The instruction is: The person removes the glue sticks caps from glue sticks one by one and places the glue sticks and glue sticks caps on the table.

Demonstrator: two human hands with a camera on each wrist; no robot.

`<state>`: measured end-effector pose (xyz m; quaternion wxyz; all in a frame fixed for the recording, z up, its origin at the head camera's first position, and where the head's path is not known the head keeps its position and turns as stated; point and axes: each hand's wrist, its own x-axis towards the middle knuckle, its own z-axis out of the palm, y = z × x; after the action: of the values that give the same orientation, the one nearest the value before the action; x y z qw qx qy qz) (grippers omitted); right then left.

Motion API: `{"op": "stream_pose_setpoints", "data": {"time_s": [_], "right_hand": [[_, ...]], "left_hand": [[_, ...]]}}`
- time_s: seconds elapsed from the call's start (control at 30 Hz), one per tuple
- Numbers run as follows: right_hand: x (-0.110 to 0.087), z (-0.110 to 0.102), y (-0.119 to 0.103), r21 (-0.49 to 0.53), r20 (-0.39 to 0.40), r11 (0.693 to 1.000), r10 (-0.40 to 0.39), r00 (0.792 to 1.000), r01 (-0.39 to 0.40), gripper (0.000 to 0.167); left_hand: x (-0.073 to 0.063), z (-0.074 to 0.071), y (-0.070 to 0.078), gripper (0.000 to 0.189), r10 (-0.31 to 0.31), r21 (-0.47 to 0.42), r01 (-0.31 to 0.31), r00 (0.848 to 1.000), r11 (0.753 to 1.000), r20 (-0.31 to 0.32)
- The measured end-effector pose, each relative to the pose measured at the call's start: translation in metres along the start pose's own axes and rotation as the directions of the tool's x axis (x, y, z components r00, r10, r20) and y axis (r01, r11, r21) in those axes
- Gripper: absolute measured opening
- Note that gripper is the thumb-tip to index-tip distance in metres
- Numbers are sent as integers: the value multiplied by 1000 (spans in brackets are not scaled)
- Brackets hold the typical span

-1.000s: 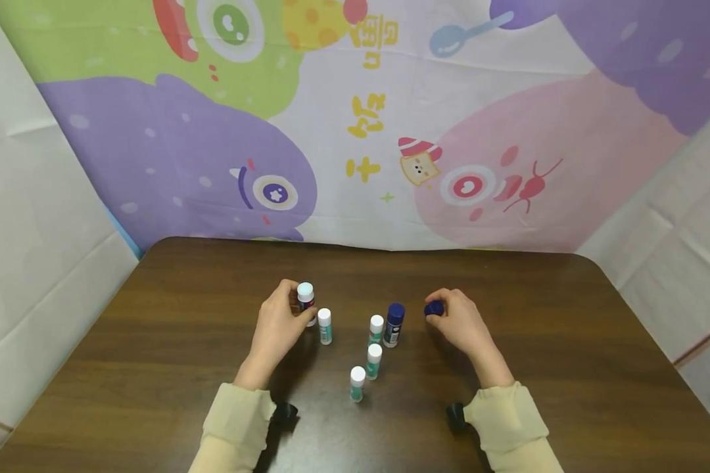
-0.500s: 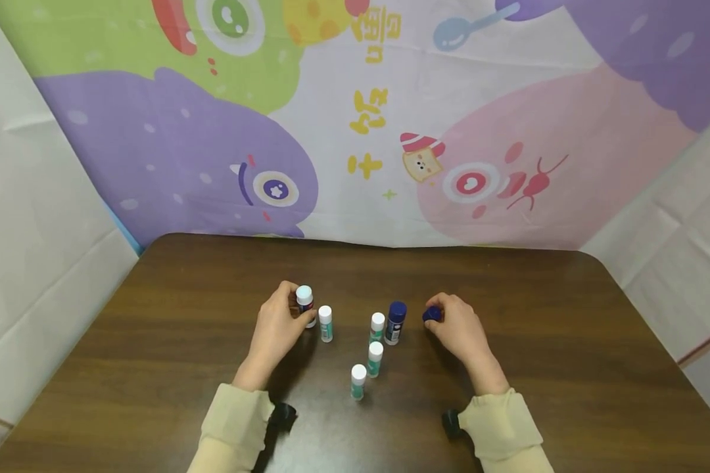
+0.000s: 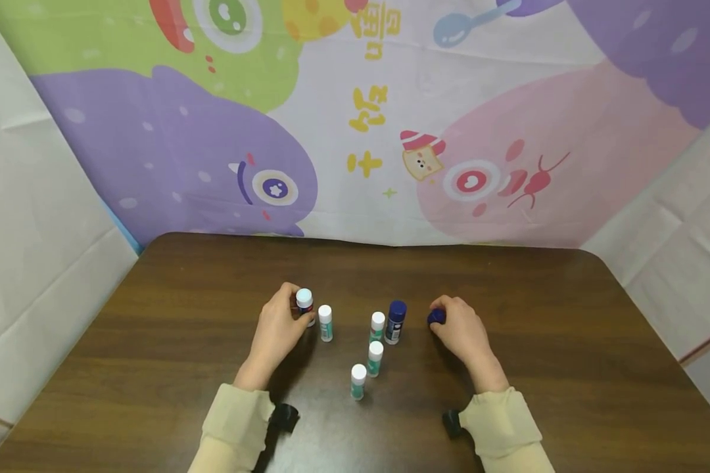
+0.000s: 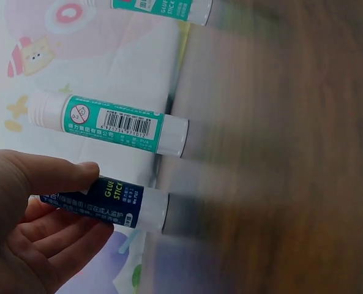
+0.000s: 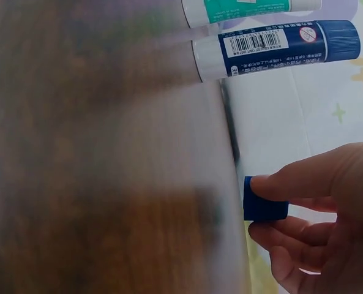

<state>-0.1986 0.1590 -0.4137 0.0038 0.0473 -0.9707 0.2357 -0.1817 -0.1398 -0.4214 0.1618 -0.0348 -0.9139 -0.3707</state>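
Note:
My left hand holds an upright glue stick with a dark blue label between thumb and fingers. Its top is white in the head view; whether its base touches the table cannot be told. Just right of it stands a green-labelled glue stick with a white top. On the right, my right hand pinches a small dark blue cap between thumb and fingers. Between the hands stands a blue-capped glue stick, close beside a white-topped green glue stick.
Two more green-labelled glue sticks stand nearer me: one glue stick at mid-table and another glue stick in front. The brown wooden table ends at a cartoon-printed cloth behind.
My right hand has come slightly toward me and lower, with the blue cap in its fingers. The left hand and its glue stick shift only slightly. The standing glue sticks stay put.

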Motion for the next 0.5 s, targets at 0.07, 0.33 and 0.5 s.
{"op": "stream_pose_setpoints", "data": {"time_s": [0.07,0.33,0.5], "right_hand": [[0,0,1,-4,13,1000,7,1000,-7,28],[-1,2,5,-15,54,1000,11,998,-10,30],[1,4,6,-13,55,1000,-4,998,5,28]], "left_hand": [[0,0,0,36,-7,-5,7,1000,1000,-3],[0,0,-3,37,-78,-25,78,997,997,-6],[0,0,-5,37,-89,-25,89,996,996,-6]]}}
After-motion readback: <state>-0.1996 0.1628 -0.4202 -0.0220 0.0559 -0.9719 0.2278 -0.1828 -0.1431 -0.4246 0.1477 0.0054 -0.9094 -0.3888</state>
